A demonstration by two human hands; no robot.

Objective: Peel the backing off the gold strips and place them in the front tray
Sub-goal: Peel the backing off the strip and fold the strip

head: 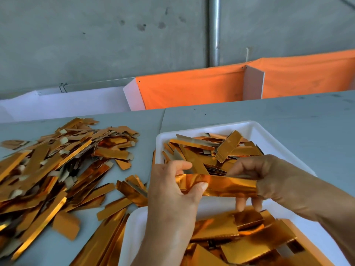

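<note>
Currently no brand, label or writing is legible anywhere. You hold a shiny, mirror-like gold foil strip [221, 186], flat and rectangular, level between both hands. Your left hand [172, 191] pinches its left end, thumb across the face; your right hand [269, 181] grips the right end with fingers curled round it. It hangs above the gap between two white plastic trays: the far tray [255, 129] at 12 o'clock and the near tray [132, 227] at 6 o'clock, both holding gold pieces. A loose heap of gold strips [57, 169] lies at 9 o'clock on the grey table [288, 120].

Gold strips [221, 186], white trays [255, 129]
</note>
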